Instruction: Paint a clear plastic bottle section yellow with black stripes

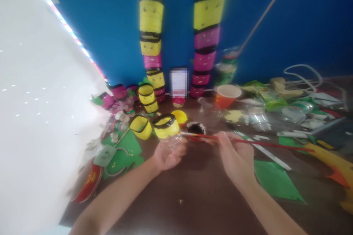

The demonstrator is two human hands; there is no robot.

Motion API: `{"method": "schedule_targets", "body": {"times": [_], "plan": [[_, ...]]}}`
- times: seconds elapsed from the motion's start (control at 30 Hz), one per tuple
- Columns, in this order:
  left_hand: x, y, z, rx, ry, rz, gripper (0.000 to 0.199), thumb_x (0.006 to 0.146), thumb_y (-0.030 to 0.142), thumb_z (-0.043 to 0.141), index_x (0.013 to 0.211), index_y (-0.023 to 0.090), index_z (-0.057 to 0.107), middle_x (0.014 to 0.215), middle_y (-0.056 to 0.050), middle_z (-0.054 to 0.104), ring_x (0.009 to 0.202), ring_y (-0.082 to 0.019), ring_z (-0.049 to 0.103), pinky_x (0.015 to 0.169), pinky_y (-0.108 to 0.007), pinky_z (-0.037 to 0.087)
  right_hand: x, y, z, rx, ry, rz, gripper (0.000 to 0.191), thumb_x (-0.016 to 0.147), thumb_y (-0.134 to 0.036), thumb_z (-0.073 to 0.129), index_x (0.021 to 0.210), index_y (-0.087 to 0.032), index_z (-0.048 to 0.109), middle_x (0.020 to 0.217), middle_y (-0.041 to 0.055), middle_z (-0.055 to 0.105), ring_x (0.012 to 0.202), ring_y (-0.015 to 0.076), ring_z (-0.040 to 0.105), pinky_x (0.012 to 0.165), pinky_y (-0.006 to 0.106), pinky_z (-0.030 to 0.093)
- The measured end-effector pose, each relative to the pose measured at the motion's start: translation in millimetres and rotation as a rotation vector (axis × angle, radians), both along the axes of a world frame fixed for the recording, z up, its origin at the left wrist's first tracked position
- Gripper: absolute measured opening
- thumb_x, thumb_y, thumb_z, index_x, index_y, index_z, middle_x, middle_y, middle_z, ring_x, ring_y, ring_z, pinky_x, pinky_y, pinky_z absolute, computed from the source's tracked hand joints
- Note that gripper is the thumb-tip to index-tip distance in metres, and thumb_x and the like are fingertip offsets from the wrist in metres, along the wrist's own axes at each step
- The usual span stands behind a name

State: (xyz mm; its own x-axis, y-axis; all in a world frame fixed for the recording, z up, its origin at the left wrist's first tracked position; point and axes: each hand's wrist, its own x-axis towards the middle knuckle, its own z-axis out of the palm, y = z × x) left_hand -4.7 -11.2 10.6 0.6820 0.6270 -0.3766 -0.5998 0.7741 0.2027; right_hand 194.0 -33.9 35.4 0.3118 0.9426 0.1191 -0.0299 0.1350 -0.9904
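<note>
My left hand (170,157) is closed around the clear lower part of a cut plastic bottle (166,127), whose upper band is painted yellow with a black rim. Between the fingers of my right hand (237,154) lies a long red paintbrush (256,142), held level. Its pale tip points left and meets or nearly meets the bottle's yellow side; blur hides which. Just behind the brush stands a small pot of dark paint (196,128). A yellow lid or dish (179,116) sits behind the bottle, and another yellow cup (141,127) is at its left.
Two tall stacks of painted cups, one mostly yellow (151,16) and one yellow and magenta (205,38), rise against the blue wall. An orange paper cup (226,96), plastic bottles (259,118) and a white pen (273,154) lie rightward. Green paper (278,180) lies by my right wrist.
</note>
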Motion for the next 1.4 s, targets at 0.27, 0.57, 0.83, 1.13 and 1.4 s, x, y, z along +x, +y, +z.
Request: {"method": "schedule_targets", "body": {"times": [0.27, 0.57, 0.83, 1.13, 1.4], "plan": [[0.9, -1.3, -0.1, -0.003, 0.01, 0.019, 0.033, 0.091, 0.028, 0.036, 0.083, 0.007, 0.06, 0.059, 0.002, 0.034, 0.045, -0.007, 0.031, 0.033, -0.012, 0.024, -3.2, 1.3, -3.7, 0.004, 0.171, 0.053, 0.034, 0.073, -0.053, 0.072, 0.07, -0.02, 0.067, 0.061, 0.004, 0.069, 0.056, 0.019, 0.067, 0.06, 0.032, 0.058], [1.6, -0.7, 0.0, 0.012, -0.013, 0.028, 0.03, 0.09, 0.028, 0.039, 0.081, 0.009, 0.059, 0.059, 0.002, 0.035, 0.044, -0.008, 0.031, 0.033, -0.012, 0.024, 1.8, 4.4, -3.3, 0.087, 0.101, 0.006, 0.03, 0.079, -0.05, 0.066, 0.069, -0.022, 0.065, 0.06, 0.0062, 0.068, 0.059, 0.0228, 0.068, 0.058, 0.036, 0.057], [1.3, -0.3, -4.6, 0.025, 0.014, 0.044, 0.028, 0.089, 0.028, 0.04, 0.086, 0.008, 0.061, 0.061, 0.001, 0.037, 0.047, -0.009, 0.036, 0.034, -0.013, 0.028, -0.7, -0.4, -1.5, 0.01, -0.024, -0.019, 0.031, 0.08, -0.049, 0.065, 0.07, -0.02, 0.067, 0.062, 0.0061, 0.069, 0.06, 0.0212, 0.068, 0.063, 0.035, 0.057], [2.5, 0.2, -10.2, 0.017, 0.012, 0.091, 0.028, 0.089, 0.024, 0.038, 0.08, 0.01, 0.06, 0.064, -0.003, 0.044, 0.05, -0.01, 0.041, 0.038, -0.015, 0.035, -2.0, -0.9, -5.8, 0.033, 0.081, 0.069, 0.026, 0.078, -0.048, 0.067, 0.07, -0.023, 0.068, 0.062, 0.0064, 0.069, 0.058, 0.0227, 0.067, 0.06, 0.038, 0.058], [7.1, 0.0, 1.3, 0.002, 0.077, 0.155, 0.025, 0.088, 0.021, 0.041, 0.084, 0.007, 0.062, 0.064, -0.004, 0.047, 0.046, -0.008, 0.038, 0.035, -0.014, 0.028, 3.0, 1.1, -7.1, 0.067, 0.058, 0.004, 0.029, 0.081, -0.048, 0.064, 0.072, -0.021, 0.067, 0.063, 0.0062, 0.069, 0.061, 0.0223, 0.068, 0.061, 0.036, 0.057]]}}
